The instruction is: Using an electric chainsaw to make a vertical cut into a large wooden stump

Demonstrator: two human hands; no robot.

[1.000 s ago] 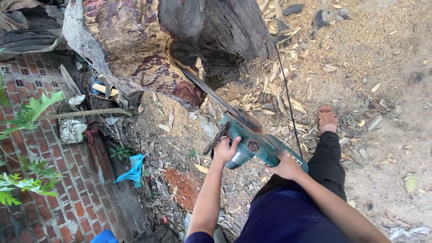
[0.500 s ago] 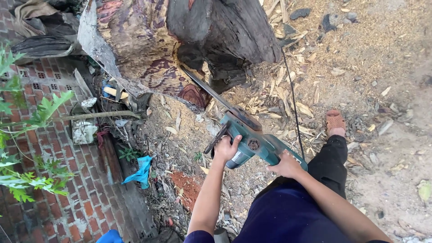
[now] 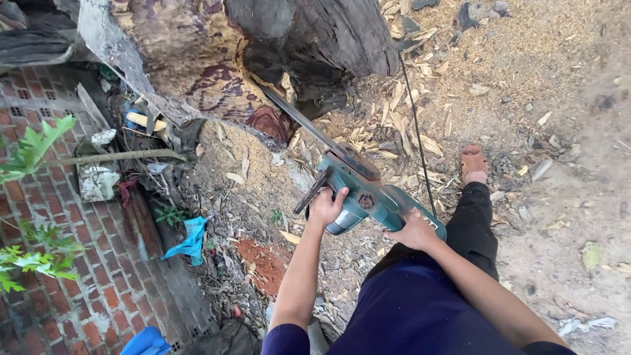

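While two hands grip, left hand (image 3: 327, 205), right hand (image 3: 412, 231), one chainsaw (image 3: 368, 192)

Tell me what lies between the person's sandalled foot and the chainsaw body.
In the head view, a thin black cord runs across the ground between the sandalled foot and the teal chainsaw, over scattered wood chips and sawdust.

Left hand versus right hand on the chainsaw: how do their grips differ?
The left hand wraps the black front handle, ahead and beside the teal chainsaw; the right hand sits at the rear grip, nearer the body. The left arm is straighter, the right bent. Both grip firmly.
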